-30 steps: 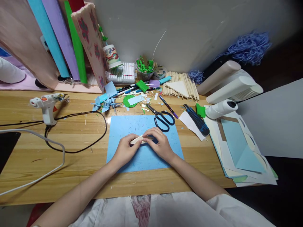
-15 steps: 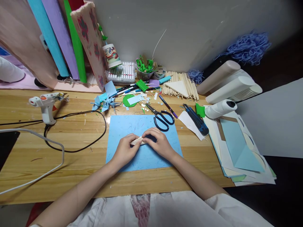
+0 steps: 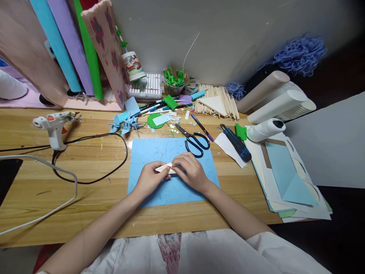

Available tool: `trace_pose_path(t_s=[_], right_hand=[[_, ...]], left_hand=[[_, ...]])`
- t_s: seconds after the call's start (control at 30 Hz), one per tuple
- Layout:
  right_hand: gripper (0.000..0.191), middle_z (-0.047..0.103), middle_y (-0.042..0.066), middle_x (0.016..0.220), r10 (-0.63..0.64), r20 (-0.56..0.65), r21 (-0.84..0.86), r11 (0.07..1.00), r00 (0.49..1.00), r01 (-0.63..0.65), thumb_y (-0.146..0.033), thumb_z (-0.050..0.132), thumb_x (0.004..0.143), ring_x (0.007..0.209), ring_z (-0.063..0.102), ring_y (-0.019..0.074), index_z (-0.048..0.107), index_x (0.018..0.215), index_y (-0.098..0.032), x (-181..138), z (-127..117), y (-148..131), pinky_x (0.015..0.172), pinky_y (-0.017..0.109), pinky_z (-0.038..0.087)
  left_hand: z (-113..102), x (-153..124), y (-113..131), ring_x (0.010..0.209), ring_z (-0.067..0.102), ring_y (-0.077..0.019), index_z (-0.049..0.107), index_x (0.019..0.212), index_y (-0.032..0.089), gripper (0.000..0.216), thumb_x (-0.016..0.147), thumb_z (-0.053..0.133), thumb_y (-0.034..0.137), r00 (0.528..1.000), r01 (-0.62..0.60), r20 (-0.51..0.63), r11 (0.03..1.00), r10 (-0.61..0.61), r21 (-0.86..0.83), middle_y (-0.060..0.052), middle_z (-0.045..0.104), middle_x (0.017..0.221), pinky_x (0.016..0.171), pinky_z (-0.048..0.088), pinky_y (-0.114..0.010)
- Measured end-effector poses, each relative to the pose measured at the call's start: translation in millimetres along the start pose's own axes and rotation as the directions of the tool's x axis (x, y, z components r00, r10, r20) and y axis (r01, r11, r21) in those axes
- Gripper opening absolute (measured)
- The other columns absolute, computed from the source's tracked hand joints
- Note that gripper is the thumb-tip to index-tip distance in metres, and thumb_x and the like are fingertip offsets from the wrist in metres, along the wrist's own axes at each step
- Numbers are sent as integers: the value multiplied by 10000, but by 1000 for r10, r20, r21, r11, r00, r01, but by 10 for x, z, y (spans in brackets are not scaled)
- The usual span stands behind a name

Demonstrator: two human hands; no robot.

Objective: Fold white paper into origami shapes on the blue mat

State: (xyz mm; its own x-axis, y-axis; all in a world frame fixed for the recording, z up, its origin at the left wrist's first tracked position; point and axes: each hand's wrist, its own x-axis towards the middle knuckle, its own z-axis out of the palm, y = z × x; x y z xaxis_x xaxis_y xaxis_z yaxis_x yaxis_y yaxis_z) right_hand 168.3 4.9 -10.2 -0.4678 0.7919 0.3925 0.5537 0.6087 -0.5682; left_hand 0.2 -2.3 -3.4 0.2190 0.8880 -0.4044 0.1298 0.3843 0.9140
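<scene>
Over blue sheet [image 3: 154, 150]: left hand [image 3: 150, 178], right hand [image 3: 192, 173] hold paper [image 3: 163, 167], more exposed now.

From my remote seat, I saw through the head camera the left hand [image 3: 149, 178] pinching a small cream piece [image 3: 163, 168] over a blue sheet [image 3: 176, 194], while the fingertips of the right hand [image 3: 193, 174] gripped its other end. Black-handled scissors [image 3: 196, 144] lay across the sheet's far right corner. Further right I made out a utility knife [image 3: 235, 144] partly on a white scrap [image 3: 227, 149]; well to the left stood a glue gun [image 3: 54, 131], its black cable [image 3: 126, 152] looping towards the sheet.
</scene>
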Motion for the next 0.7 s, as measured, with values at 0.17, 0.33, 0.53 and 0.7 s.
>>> trace_pose_path(t_s=[0.17, 0.33, 0.53, 0.7], right_hand=[[83, 642, 57, 833, -130, -60, -93, 988, 990, 124, -132, 532, 798, 825, 498, 190, 560, 861, -178, 2, -8, -5, 736, 323, 453], [51, 632, 40, 779, 19, -59, 71, 997, 998, -15, -146, 548, 788, 764, 526, 172, 572, 802, -188, 4, -22, -50, 719, 327, 446], [35, 614, 24, 715, 245, -40, 305, 926, 969, -222, -197, 572, 782, 685, 543, 150, 604, 767, -193, 8, -19, -70, 634, 294, 449], [66, 638, 35, 733, 264, -46, 300, 924, 964, -238, -210, 573, 790, 711, 562, 161, 635, 773, -197, 8, -14, -65, 652, 308, 450]], left_hand=[[-30, 26, 24, 545, 618, -140, 633, 709, 118, 191, 686, 613, 307, 996, 65, 63, 993, -59, -100, -19, 646, 562, 559, 493, -224], [-36, 3, 34, 497, 597, -132, 619, 683, 112, 187, 699, 600, 297, 998, 5, 65, 999, -3, -43, -18, 635, 530, 515, 475, -215], [-18, -28, 25, 546, 613, -150, 622, 716, 115, 204, 724, 574, 313, 998, -53, 26, 997, 52, 55, -34, 647, 568, 540, 471, -223], [-22, -34, 1, 564, 605, -147, 635, 713, 120, 208, 743, 555, 310, 992, -127, 10, 983, 127, 134, -36, 649, 590, 544, 456, -215]])
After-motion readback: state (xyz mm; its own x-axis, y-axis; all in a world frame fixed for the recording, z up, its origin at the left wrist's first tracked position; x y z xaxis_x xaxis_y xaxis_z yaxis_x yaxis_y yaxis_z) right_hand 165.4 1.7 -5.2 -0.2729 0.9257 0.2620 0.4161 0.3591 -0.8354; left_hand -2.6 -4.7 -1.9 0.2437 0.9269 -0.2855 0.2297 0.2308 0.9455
